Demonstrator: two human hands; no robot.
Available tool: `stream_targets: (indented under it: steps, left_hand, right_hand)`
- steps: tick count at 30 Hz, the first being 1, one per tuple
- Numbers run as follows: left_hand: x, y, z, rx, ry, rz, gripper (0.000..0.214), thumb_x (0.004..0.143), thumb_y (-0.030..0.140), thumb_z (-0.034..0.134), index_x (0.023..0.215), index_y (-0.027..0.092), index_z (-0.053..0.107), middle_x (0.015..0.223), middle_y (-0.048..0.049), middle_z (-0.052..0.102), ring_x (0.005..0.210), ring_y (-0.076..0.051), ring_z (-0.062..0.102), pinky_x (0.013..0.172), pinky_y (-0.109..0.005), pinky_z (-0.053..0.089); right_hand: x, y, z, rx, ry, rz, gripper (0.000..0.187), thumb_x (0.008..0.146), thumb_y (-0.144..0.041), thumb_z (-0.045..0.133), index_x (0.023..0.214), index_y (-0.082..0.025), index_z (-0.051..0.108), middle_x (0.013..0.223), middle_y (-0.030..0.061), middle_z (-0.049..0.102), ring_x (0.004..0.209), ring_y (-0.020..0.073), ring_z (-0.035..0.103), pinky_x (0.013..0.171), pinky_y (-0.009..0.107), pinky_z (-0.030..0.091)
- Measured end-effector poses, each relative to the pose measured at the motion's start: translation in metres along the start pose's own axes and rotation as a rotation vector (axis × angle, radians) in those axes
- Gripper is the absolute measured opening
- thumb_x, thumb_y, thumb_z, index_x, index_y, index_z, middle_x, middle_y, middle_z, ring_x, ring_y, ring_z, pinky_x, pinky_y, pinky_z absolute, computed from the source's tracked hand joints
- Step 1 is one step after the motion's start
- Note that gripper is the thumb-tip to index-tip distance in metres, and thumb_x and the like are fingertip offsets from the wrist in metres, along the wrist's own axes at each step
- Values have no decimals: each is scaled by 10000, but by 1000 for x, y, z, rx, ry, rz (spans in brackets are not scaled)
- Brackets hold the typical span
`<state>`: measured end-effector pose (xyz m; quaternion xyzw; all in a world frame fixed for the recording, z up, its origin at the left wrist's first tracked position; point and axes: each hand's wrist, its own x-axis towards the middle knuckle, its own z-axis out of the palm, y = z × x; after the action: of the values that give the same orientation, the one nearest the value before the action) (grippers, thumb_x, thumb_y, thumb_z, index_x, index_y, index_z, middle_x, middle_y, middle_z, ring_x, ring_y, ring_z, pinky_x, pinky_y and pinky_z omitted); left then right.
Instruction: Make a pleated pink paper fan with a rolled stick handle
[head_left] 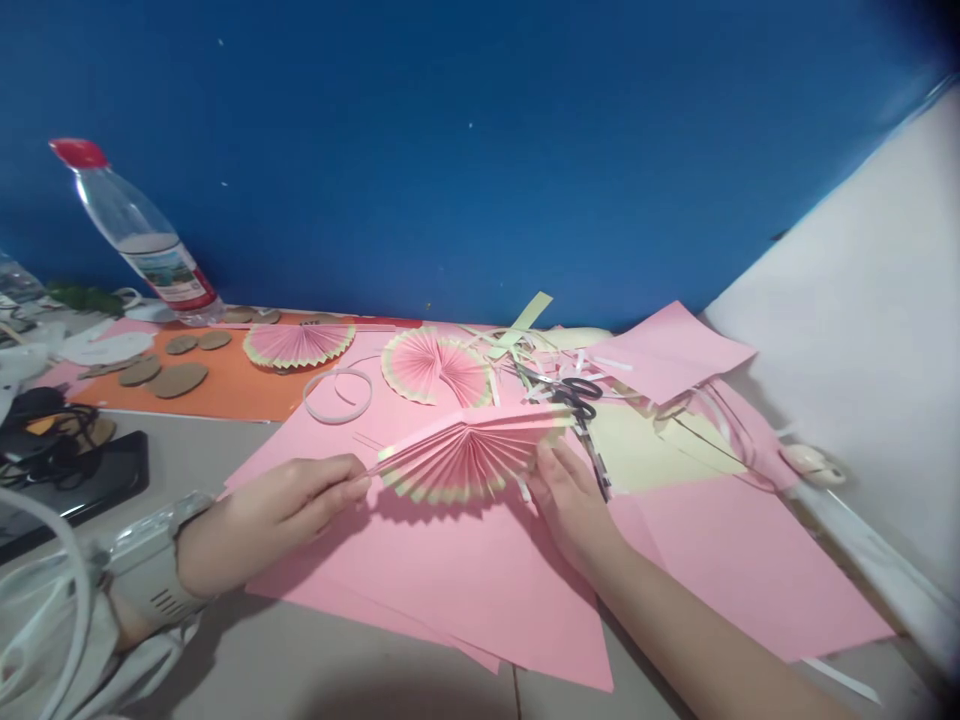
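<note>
While both hands are at its ends, the pleated paper fan [465,465] is in the middle of the view, over the pink sheets [450,590] on the bench [277,665]. The left hand [311,500] has its fingers pinched together on the fan's left corner. The right hand [568,497] has its fingers closed around the right end, though just how the fingertips meet there is hard to make out.

The fan looks very light, with dry, thin paper that is springy along the folds and soft across them. It should open or squash easily, and a hard squeeze would likely crease the pleats. The stacked end folds look like the firmest places to take hold of; the thin zigzag rim is probably best left alone.

Its long axis runs left to right, from one hand to the other, with the right end a little higher in view. The pleats gather at the middle of the far edge and spread toward the person, so the pale green rim points nearer and downward. A shadow lies just below that rim, but whether the rim touches the sheets cannot be told. Beyond it lies a round pleated piece [409,365], with scissors [577,390] to its right.
</note>
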<state>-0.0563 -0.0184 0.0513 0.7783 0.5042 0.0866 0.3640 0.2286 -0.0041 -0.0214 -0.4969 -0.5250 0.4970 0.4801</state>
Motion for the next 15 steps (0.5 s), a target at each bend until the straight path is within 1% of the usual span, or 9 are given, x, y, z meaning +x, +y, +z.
stream_targets:
  steps: [2, 4, 6, 8, 10, 12, 13, 15]
  left_hand:
    - [0, 5, -2, 8, -57, -12, 380, 953, 453, 315, 799, 188, 539, 626, 42, 487, 582, -103, 468, 596, -201, 393]
    - [-1, 8, -3, 10, -84, -21, 374, 951, 450, 331, 967, 192, 601, 643, 38, 536, 606, -107, 513, 621, -191, 412]
    - [-2, 8, -3, 30, -72, -25, 402, 941, 459, 360, 1146, 203, 593, 680, 29, 585, 641, -116, 555, 657, -190, 431]
    - [-4, 5, -1, 65, -28, -34, 462, 928, 479, 385, 1269, 211, 545, 694, 22, 613, 646, -123, 572, 666, -195, 444]
    - [-5, -1, 2, 99, 35, -43, 507, 922, 488, 392, 1336, 217, 498, 660, 23, 616, 616, -127, 568, 642, -198, 450]
    - [-7, -6, 5, 123, 86, -38, 514, 919, 477, 399, 1362, 227, 475, 647, 25, 624, 615, -128, 573, 631, -197, 455]
    - [-7, -8, 6, 128, 103, -26, 510, 919, 467, 403, 1366, 232, 471, 656, 25, 633, 626, -128, 581, 632, -194, 458]
    - [-9, -10, 7, 128, 107, 16, 497, 923, 439, 398, 1373, 237, 461, 677, 27, 643, 639, -121, 593, 634, -185, 462]
  right_hand:
    - [-2, -4, 1, 48, -26, 19, 384, 844, -576, 507, 1032, -268, 640, 993, 59, 692, 943, 221, 637, 857, 359, 512]
    - [-3, -8, 2, 48, -33, 17, 402, 829, -580, 529, 1077, -283, 634, 1071, 60, 681, 1005, 227, 622, 896, 360, 495]
    - [-3, -12, 4, -13, -19, 2, 439, 814, -591, 540, 1115, -285, 631, 1126, 69, 669, 1083, 240, 591, 953, 372, 461]
    - [-2, -14, 6, -84, 20, 4, 494, 808, -599, 536, 1182, -284, 607, 1194, 78, 642, 1147, 248, 553, 995, 393, 426]
    - [-2, -15, 8, -123, 95, 43, 546, 817, -593, 525, 1278, -301, 538, 1300, 67, 579, 1190, 246, 517, 1005, 414, 412]
    - [-2, -14, 9, -121, 154, 93, 582, 822, -575, 533, 1346, -336, 455, 1391, 41, 499, 1207, 237, 496, 987, 417, 423]
    - [-2, -13, 9, -102, 166, 109, 594, 818, -569, 546, 1359, -349, 433, 1418, 32, 469, 1208, 232, 493, 971, 407, 434]
    - [-2, -10, 9, -20, 157, 132, 595, 803, -555, 580, 1348, -362, 438, 1435, 26, 446, 1172, 220, 517, 919, 372, 465]
